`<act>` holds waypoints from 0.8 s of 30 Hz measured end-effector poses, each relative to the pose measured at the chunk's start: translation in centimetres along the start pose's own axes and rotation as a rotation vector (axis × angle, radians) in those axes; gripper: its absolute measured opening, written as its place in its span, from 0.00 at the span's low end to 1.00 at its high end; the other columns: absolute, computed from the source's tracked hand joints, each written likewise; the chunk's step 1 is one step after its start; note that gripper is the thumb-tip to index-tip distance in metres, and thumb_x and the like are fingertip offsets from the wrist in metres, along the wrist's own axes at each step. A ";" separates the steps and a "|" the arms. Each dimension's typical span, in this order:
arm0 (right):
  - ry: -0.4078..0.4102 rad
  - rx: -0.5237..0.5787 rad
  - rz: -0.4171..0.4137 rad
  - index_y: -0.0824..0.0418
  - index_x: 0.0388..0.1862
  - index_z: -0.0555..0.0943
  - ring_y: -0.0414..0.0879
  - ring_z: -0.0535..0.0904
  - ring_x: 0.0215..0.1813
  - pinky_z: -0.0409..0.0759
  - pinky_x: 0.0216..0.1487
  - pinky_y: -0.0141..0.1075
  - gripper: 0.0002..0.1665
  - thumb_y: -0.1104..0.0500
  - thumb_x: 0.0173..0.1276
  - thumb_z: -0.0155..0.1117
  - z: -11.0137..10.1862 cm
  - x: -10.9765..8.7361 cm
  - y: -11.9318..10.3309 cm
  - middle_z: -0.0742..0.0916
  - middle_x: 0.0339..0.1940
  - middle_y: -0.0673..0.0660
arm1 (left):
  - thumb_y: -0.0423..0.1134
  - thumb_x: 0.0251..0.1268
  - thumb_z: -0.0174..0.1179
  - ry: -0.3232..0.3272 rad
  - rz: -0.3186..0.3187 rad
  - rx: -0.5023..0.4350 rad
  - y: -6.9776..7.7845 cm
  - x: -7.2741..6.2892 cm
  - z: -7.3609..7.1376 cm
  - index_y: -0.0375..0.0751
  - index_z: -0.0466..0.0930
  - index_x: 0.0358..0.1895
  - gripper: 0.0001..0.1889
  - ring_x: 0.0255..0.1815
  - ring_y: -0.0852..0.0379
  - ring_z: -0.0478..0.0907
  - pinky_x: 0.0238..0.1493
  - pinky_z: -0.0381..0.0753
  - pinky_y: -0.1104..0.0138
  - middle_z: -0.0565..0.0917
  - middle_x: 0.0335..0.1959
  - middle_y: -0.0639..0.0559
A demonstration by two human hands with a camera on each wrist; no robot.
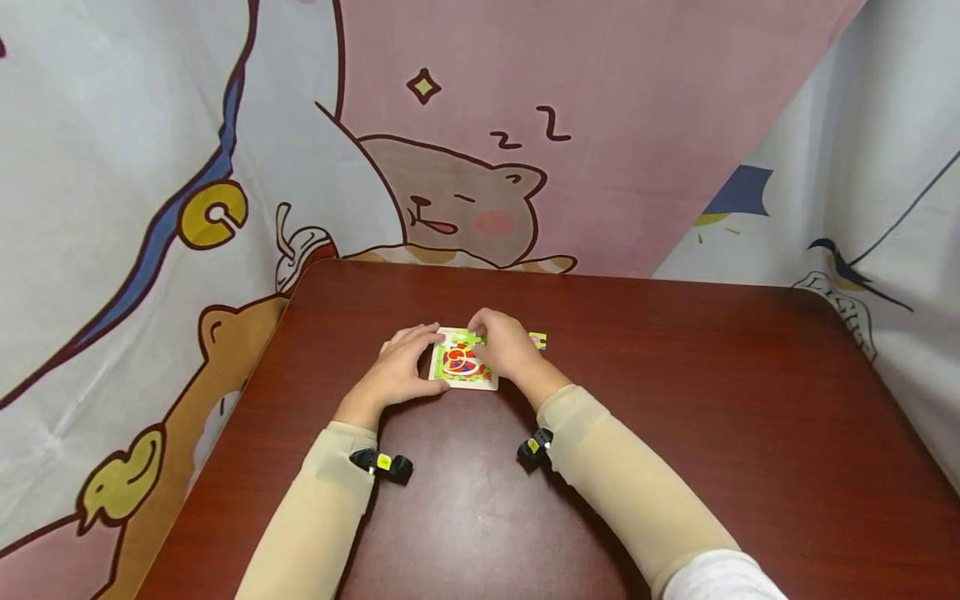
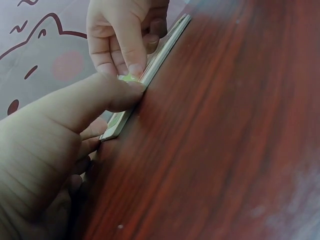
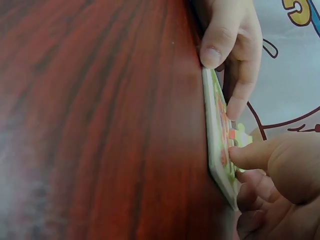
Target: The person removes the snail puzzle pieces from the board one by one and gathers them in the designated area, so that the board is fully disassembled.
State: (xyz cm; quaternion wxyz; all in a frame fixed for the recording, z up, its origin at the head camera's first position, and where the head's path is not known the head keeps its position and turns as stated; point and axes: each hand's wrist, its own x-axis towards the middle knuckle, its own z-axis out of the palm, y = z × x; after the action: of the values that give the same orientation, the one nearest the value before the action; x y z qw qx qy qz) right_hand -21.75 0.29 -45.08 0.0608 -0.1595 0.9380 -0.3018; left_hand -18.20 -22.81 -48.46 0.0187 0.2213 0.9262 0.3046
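A small square jigsaw puzzle board [image 1: 472, 385] with a pale rim and a bright green, red and blue picture lies flat on the table. My left hand [image 1: 401, 367] holds its left side, thumb at the near corner and fingers along the far edge. Over the board's far right part, my right hand [image 1: 513, 346] pinches a green puzzle piece [image 3: 242, 137], seen tilted up off the picture in the right wrist view. Another puzzle piece [image 1: 537, 340], green with pink, lies just right of the board, partly behind the right hand.
The dark red-brown wooden table [image 1: 712, 417] extends on all sides of the board. Behind it hangs a cartoon-printed curtain [image 1: 600, 167], meeting the table's far edge. Each wrist wears a black camera strap.
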 end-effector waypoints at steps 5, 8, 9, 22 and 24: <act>0.056 0.035 -0.006 0.56 0.50 0.82 0.49 0.81 0.47 0.79 0.51 0.43 0.18 0.61 0.66 0.80 0.3 -0.3 0.3 0.85 0.43 0.53 | 0.54 0.52 0.77 0.006 0.004 0.007 -0.1 0.1 -0.1 0.40 0.77 0.74 0.44 0.82 0.39 0.59 0.70 0.63 0.37 0.69 0.81 0.44; 0.072 0.046 -0.003 0.55 0.49 0.81 0.49 0.80 0.45 0.79 0.48 0.43 0.18 0.61 0.65 0.81 0.6 -0.5 0.4 0.85 0.42 0.52 | 0.54 0.52 0.77 -0.006 0.001 0.004 0.0 0.1 -0.1 0.40 0.76 0.74 0.45 0.82 0.39 0.59 0.71 0.62 0.38 0.68 0.82 0.44; 0.075 0.048 -0.005 0.55 0.49 0.81 0.49 0.80 0.45 0.79 0.48 0.43 0.18 0.61 0.65 0.81 0.6 -0.5 0.5 0.85 0.42 0.52 | 0.54 0.52 0.76 -0.007 0.000 0.004 0.0 0.1 -0.1 0.40 0.76 0.74 0.45 0.82 0.39 0.59 0.71 0.62 0.38 0.68 0.82 0.44; 0.128 0.001 -0.082 0.53 0.46 0.82 0.47 0.84 0.44 0.82 0.47 0.44 0.12 0.62 0.69 0.76 0.8 -0.8 0.7 0.89 0.41 0.51 | 0.54 0.51 0.77 -0.005 -0.005 0.006 0.1 0.1 -0.1 0.40 0.76 0.74 0.45 0.83 0.41 0.58 0.71 0.62 0.39 0.68 0.82 0.45; 0.130 0.006 -0.088 0.53 0.46 0.82 0.46 0.84 0.44 0.82 0.47 0.44 0.10 0.61 0.71 0.75 0.7 -0.7 0.9 0.89 0.41 0.50 | 0.55 0.52 0.77 -0.005 -0.002 0.008 0.1 0.1 0.0 0.40 0.76 0.74 0.45 0.83 0.41 0.58 0.71 0.62 0.39 0.68 0.82 0.45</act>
State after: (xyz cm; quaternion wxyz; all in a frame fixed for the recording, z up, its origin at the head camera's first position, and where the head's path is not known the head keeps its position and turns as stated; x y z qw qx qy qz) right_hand -21.12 0.82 -46.19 -0.0130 -0.1807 0.9311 -0.3167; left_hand -18.27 -22.74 -48.40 0.0206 0.2211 0.9277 0.3003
